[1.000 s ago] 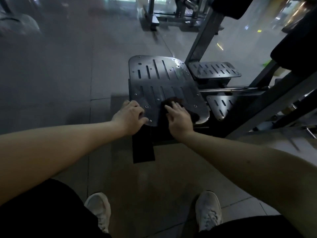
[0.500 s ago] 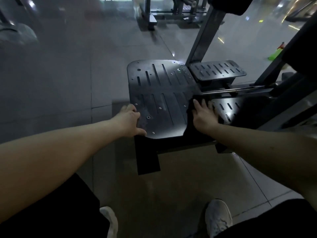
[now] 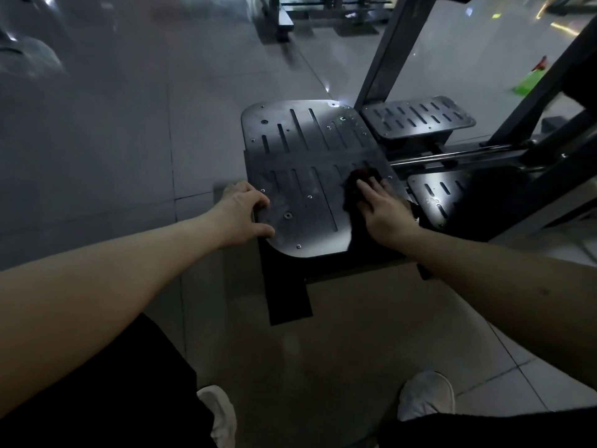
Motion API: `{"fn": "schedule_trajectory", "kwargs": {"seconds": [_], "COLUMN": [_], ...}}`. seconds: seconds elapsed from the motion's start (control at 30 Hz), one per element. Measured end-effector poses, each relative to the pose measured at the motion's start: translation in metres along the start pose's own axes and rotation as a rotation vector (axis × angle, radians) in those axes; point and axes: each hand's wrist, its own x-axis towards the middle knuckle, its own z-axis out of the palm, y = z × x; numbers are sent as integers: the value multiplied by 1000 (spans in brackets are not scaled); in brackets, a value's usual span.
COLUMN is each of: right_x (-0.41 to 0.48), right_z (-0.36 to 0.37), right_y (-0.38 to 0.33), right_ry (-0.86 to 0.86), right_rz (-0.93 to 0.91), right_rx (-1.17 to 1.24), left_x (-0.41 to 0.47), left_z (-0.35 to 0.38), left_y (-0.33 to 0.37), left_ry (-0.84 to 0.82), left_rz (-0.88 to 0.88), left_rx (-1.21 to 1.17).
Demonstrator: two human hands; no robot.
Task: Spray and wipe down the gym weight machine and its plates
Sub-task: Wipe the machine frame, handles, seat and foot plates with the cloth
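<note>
A large dark slotted foot plate (image 3: 303,163) of the weight machine lies in front of me, low over the floor. My left hand (image 3: 244,213) grips its near left edge, thumb on top and fingers curled over the rim. My right hand (image 3: 382,210) lies flat with straight fingers on a dark cloth (image 3: 353,189), pressing it onto the plate's right side. Most of the cloth is hidden under the hand. Two smaller slotted plates sit to the right, one at the back (image 3: 418,118) and one nearer (image 3: 434,197).
Dark steel frame bars (image 3: 384,56) rise behind and to the right of the plates. A black base foot (image 3: 287,295) sticks out toward me on the tiled floor. A green spray bottle (image 3: 529,80) lies far right. My white shoes (image 3: 424,396) stand below.
My right hand with the cloth slid from the plate's near middle to its right edge, then back leftward and farther up the plate. My left hand kept its grip on the left edge.
</note>
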Motion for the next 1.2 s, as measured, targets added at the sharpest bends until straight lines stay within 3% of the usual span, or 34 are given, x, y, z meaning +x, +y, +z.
{"fn": "schedule_trajectory", "kwargs": {"seconds": [0.07, 0.13, 0.33, 0.5, 0.63, 0.8, 1.03, 1.2], "right_x": [5, -3, -69, -82, -81, -81, -87, -93], "right_z": [0, 7, 29, 9, -35, -75, -83, -83], "right_y": [-7, -34, -93, -69, -66, -76, -88, -88], "right_ry": [23, 30, -47, -104, -125, 6, 0, -103], "right_rz": [118, 92, -427, -630, -403, -64, 123, 89], "right_rx": [-30, -43, 80, 11, 236, 635, 1154, 1180], "left_x": [1, 1, -2, -7, -11, -17, -24, -28], "left_z": [1, 1, -1, -8, -18, -33, -34, -35], "left_y": [0, -1, 3, 18, 36, 64, 72, 86], "left_ry": [7, -1, -17, -64, -92, -38, 25, 16], "left_rz": [3, 2, 17, 20, 62, 157, 118, 188], "left_rx": [17, 39, 71, 159, 172, -125, -405, -445]}}
